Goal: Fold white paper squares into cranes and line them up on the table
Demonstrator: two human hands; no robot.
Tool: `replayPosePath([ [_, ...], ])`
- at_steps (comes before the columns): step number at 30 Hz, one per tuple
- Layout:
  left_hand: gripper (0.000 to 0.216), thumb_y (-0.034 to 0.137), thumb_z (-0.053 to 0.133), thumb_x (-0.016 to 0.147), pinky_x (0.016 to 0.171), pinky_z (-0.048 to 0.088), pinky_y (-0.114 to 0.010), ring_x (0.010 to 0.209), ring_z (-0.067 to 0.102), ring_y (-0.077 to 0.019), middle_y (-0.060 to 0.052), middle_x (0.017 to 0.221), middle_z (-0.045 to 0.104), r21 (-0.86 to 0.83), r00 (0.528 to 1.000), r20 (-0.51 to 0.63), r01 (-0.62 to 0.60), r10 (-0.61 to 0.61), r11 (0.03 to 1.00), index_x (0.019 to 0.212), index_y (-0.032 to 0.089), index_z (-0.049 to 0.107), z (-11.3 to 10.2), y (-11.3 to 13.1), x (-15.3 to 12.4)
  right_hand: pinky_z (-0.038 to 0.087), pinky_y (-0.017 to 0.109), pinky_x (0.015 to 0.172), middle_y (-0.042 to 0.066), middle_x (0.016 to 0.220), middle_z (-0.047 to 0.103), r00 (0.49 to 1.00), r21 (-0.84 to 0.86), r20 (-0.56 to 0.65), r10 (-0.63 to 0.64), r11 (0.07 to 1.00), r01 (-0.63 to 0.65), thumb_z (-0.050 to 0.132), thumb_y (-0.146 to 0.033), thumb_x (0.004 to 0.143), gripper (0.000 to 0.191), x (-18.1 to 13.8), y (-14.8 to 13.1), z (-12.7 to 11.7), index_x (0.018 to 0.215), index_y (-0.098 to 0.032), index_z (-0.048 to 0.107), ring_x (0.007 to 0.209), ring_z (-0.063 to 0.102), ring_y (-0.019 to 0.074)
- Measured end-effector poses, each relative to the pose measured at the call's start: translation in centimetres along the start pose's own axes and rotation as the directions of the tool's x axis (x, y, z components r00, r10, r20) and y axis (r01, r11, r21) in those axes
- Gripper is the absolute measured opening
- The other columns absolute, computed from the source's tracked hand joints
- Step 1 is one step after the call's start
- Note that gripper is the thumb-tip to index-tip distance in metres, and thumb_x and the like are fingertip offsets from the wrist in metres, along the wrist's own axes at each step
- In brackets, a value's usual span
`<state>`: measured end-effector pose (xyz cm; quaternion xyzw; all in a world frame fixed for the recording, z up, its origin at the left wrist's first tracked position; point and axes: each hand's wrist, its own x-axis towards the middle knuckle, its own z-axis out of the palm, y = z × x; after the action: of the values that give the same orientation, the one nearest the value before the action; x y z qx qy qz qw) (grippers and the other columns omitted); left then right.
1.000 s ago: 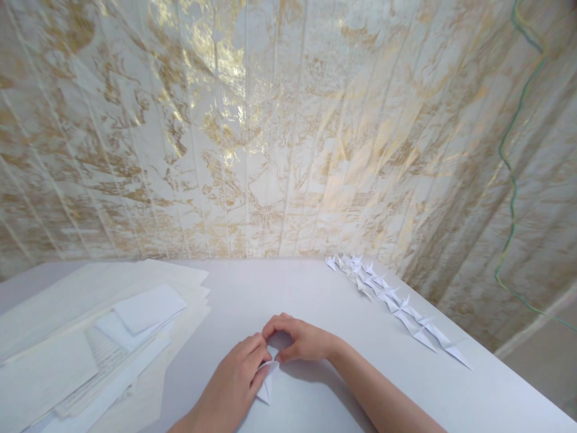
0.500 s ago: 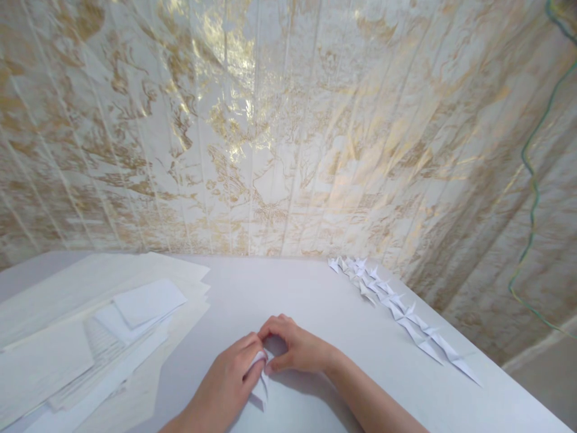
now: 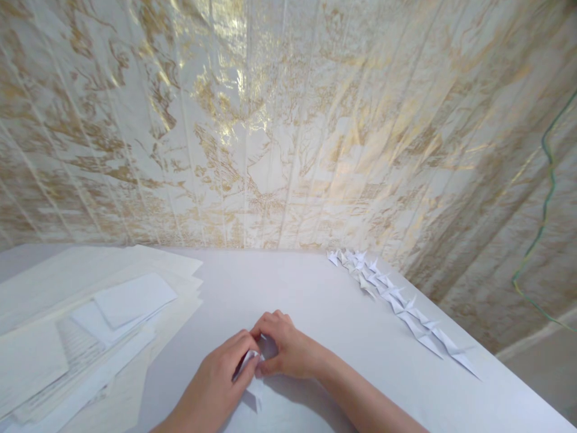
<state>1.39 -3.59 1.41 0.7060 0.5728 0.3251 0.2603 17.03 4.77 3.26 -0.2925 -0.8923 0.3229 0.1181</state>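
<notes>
Partly hidden, folded paper (image 3: 255, 395), white (sharply creased)

Folded paper (image 3: 253, 398) I'm holding: plain white, shaded greyish along the creases. My bench (image 3: 270, 282): white, faint lavender tint, no pattern. Paper figures (image 3: 401, 304) on my right: all white, greyish shadows, one or two slightly creamier. Large sheets (image 3: 180, 270) on my left: off-white to cream. Smaller pieces (image 3: 137, 297) on top of those: cooler white, plain; one sheet (image 3: 76, 346) among them has grey rows, too blurred for me to read. Wall covering (image 3: 265, 186) facing me: white, irregular gold-brown scenic print, shiny gold patches. Cord (image 3: 544, 210): green and yellow.
</notes>
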Motion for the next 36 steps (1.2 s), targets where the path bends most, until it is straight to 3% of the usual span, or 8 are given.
replayPosePath([
  [13, 0.026, 0.039, 0.042, 0.092, 0.063, 0.035, -0.027, 0.064, 0.051, -0.0156, 0.004, 0.071, 0.054, -0.117, 0.998, -0.061, 0.014, -0.021, 0.993, 0.074, 0.024, 0.054, 0.0, -0.2, -0.2, 0.032, 0.034, 0.09, 0.0, 0.1, 0.059, 1.0, -0.009, 0.009, 0.019, 1.0, -0.019, 0.086, -0.019, 0.064, 0.039, 0.0, -0.4, -0.1, 0.098, -0.021, 0.066, 0.098, 0.048, 0.02],
  [21, 0.037, 0.048, 0.039, 0.094, 0.064, 0.039, -0.025, 0.065, 0.052, -0.0159, 0.004, 0.069, 0.051, -0.188, 0.997, -0.061, 0.03, -0.042, 0.982, 0.068, 0.024, 0.049, -1.0, 1.0, -0.3, 0.031, 0.033, 0.092, -0.001, 0.1, 0.059, 1.0, 0.027, 0.001, 0.007, 1.0, -0.007, 0.086, -0.018, 0.063, 0.041, -0.1, -0.3, -0.2, 0.098, -0.022, 0.066, 0.099, 0.048, 0.0194],
  [28, 0.018, 0.039, 0.045, 0.094, 0.07, 0.041, -0.027, 0.074, 0.06, -0.0181, 0.002, 0.082, 0.064, -0.132, 0.999, -0.003, 0.043, -0.044, 0.99, 0.093, 0.025, 0.057, -0.8, 0.9, -0.6, 0.032, 0.033, 0.086, -0.002, 0.089, 0.059, 0.994, 0.027, -0.107, -0.022, 0.999, 0.025, 0.084, -0.018, 0.069, 0.023, 0.2, 0.4, 0.8, 0.077, -0.018, 0.062, 0.09, 0.049, 0.0174],
  [36, 0.034, 0.046, 0.039, 0.094, 0.057, 0.035, -0.026, 0.059, 0.049, -0.0151, 0.005, 0.064, 0.051, -0.141, 0.995, -0.081, 0.042, -0.054, 0.989, 0.071, 0.024, 0.05, -1.1, 0.9, -0.4, 0.033, 0.034, 0.089, -0.001, 0.09, 0.064, 0.985, 0.087, -0.132, -0.109, 0.989, 0.121, 0.082, -0.026, 0.074, 0.023, 0.1, 1.0, 0.8, 0.068, -0.017, 0.061, 0.092, 0.053, 0.017],
])
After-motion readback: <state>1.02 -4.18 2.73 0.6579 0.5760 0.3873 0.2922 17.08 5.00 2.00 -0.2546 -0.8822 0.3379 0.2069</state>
